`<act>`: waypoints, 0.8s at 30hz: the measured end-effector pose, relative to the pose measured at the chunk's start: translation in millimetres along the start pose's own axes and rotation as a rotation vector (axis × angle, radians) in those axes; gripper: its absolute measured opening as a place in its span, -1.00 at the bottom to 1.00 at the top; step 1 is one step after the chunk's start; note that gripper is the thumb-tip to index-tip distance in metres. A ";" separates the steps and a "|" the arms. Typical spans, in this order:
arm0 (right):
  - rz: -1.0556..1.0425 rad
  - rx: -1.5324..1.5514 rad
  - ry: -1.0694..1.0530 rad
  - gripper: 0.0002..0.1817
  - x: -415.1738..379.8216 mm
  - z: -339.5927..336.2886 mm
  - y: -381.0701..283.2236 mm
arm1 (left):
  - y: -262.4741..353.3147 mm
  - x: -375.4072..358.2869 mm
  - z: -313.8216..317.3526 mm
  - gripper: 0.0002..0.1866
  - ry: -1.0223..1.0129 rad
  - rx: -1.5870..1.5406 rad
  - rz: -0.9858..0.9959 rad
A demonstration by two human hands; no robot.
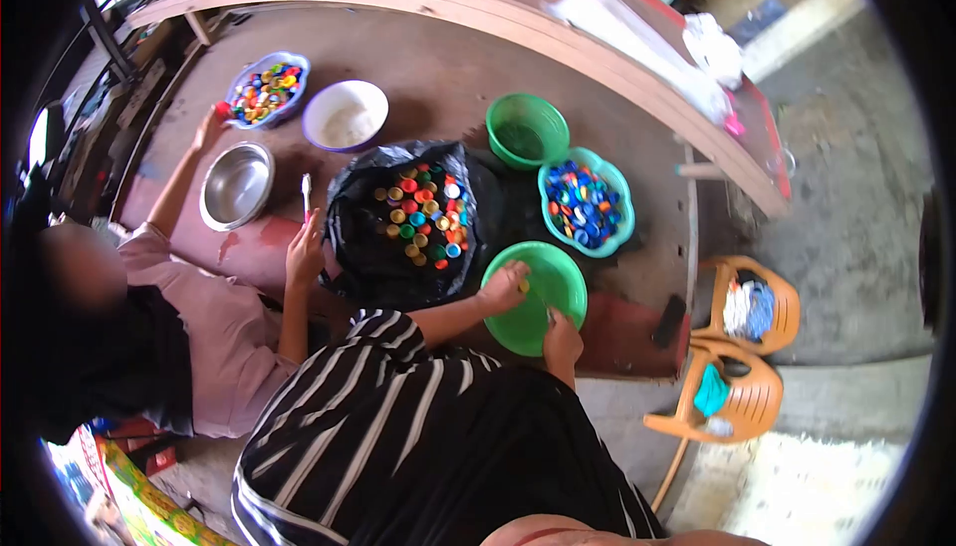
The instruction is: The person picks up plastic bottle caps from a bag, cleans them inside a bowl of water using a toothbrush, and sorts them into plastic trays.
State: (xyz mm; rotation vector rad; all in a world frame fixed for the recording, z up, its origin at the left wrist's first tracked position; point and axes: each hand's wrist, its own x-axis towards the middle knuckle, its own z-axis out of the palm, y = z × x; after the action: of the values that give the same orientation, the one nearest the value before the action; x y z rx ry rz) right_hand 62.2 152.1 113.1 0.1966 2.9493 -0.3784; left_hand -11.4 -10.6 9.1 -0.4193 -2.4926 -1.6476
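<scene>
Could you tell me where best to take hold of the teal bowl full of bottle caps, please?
Probably the teal bowl is best gripped by its flared rim at two opposite edges, coming from the right, where bare table lies beside it. It sits upright and full of loose caps, so keep it level. The green bowl crowds its left.

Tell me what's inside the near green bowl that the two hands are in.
The near green bowl shows mostly bare green bottom plus one small yellowish piece by the fingers. Whatever lies under the left hand and right hand is covered.
</scene>
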 end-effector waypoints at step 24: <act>-0.017 0.125 0.161 -0.81 7.1 25.1 -8.7 | 0.1 0.1 -22.7 -0.56 -0.057 -0.141 -0.243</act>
State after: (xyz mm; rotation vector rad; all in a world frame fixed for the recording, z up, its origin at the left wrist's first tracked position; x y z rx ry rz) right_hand 57.5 138.0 89.9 0.2280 3.0881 -0.5763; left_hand -12.6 -31.3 18.3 -0.1845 -2.5634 -1.9352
